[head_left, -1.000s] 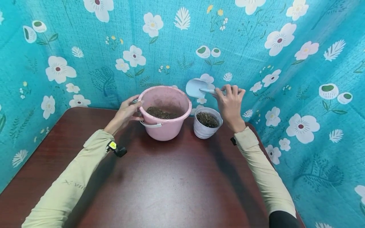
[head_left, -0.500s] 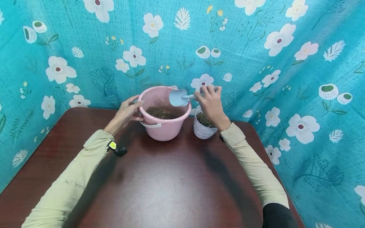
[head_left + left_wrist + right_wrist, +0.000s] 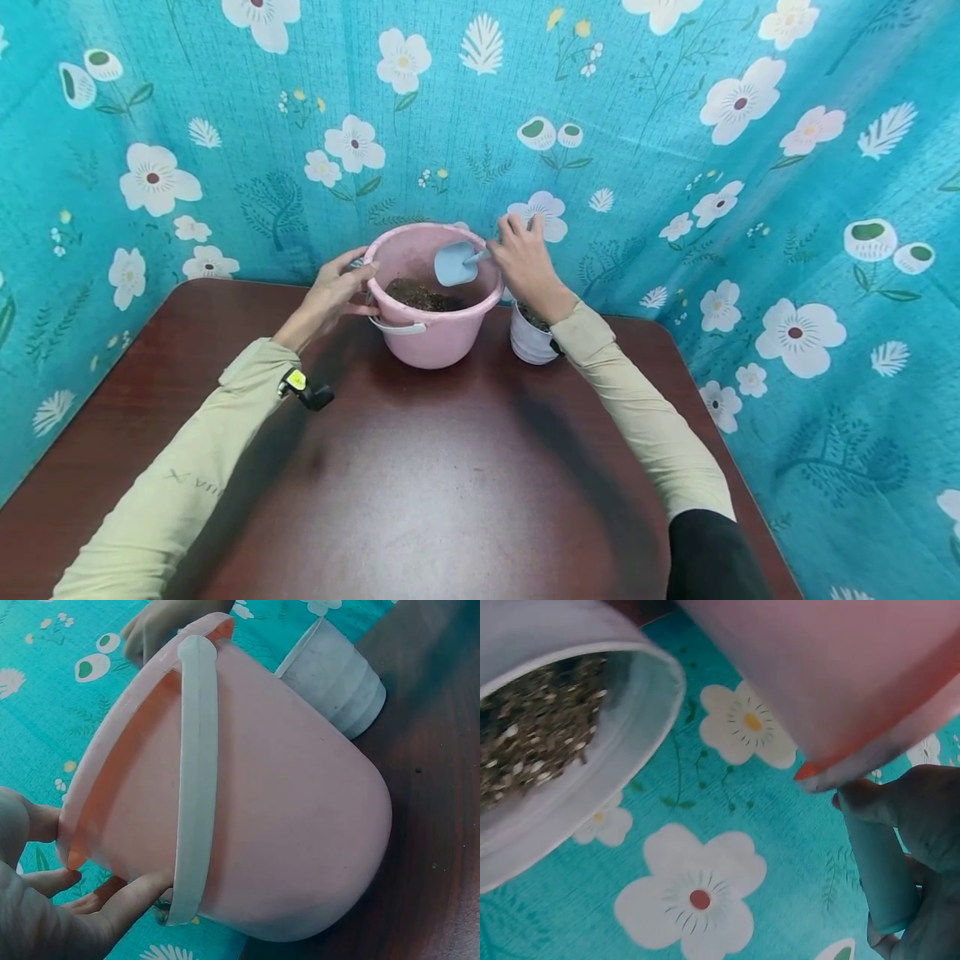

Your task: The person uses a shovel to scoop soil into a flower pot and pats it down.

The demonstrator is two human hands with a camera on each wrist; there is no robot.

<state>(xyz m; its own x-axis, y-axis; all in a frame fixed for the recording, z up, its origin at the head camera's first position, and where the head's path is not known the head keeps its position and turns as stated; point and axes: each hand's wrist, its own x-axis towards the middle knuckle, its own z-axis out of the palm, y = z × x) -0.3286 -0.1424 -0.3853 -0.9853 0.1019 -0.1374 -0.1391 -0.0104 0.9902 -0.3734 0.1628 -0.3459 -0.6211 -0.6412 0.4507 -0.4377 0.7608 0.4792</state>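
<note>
A pink bucket [image 3: 431,343] stands at the back of the table, with dark soil [image 3: 423,296] in its bottom. My left hand [image 3: 330,296] grips its left rim, thumb at the lip and fingers against the outer wall beside the white handle [image 3: 196,780]. With my right hand [image 3: 525,262] I hold a light blue hand trowel [image 3: 455,265] by its handle [image 3: 881,862]. The trowel's blade is inside the bucket's opening, above the soil, and looks bare. Right of the bucket sits a white ribbed pot [image 3: 532,340] holding soil [image 3: 544,727], partly hidden by my right hand and wrist.
A dark reddish-brown table [image 3: 420,467] extends toward me from the bucket and pot. Behind and at the right hangs a turquoise flowered curtain [image 3: 450,100], close to the table's far edge.
My right hand has carried the trowel left, from above the white pot to inside the bucket's opening, and its blade has tipped downward. My left hand has stayed on the rim.
</note>
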